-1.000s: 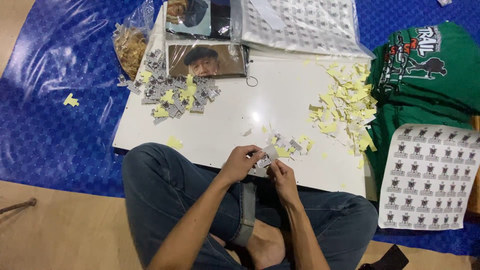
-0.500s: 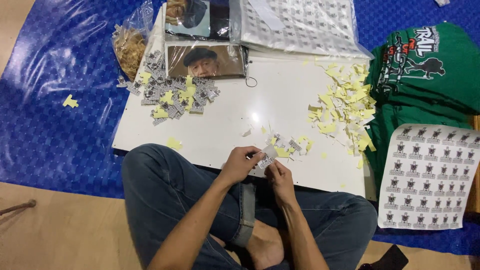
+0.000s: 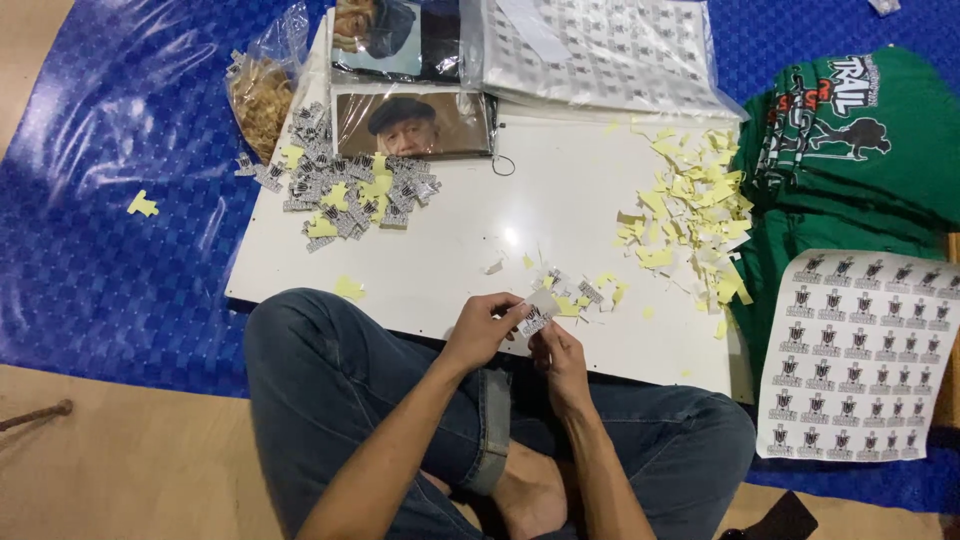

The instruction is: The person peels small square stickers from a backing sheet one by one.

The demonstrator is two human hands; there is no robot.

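I sit cross-legged at the near edge of a white board [image 3: 560,215]. My left hand [image 3: 480,328] and my right hand [image 3: 562,355] meet over that edge and together pinch one small black-and-white sticker piece [image 3: 533,320]. A few more cut stickers [image 3: 578,292] and yellow bits lie on the board just beyond my fingers. At the board's far left lies a pile of cut stickers [image 3: 345,195] mixed with yellow backing pieces.
A heap of yellow paper scraps [image 3: 690,215] covers the board's right side. A printed sticker sheet [image 3: 860,355] lies on green shirts [image 3: 850,140] at right. Bagged sticker sheets [image 3: 590,50], photo prints [image 3: 412,125] and a plastic bag [image 3: 262,90] lie at the back. Blue mat [image 3: 110,200] underneath.
My hands stay at the board's near edge and only shift their fingers slightly on the small sticker piece. Nothing else has moved.
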